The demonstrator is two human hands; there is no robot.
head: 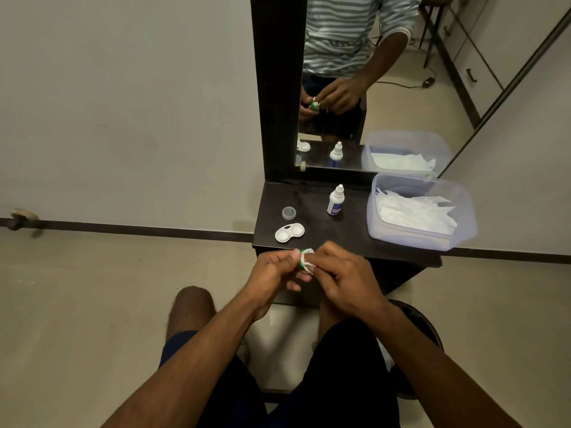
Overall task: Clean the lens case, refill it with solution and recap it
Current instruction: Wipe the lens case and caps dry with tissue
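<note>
Just in front of a dark shelf (324, 233), a person's left hand (272, 273) pinches a green cap (304, 252) while the right hand (343, 273) grips a small white tissue (307, 264) pressed against it. Beyond the hands, the open white lens case (289, 232) lies on the shelf, with 1 solution bottle (335, 200) standing farther back

One lens case (289, 232), two caps (289, 212), one solution bottle (335, 201), one tissue tub (417, 239).
</note>
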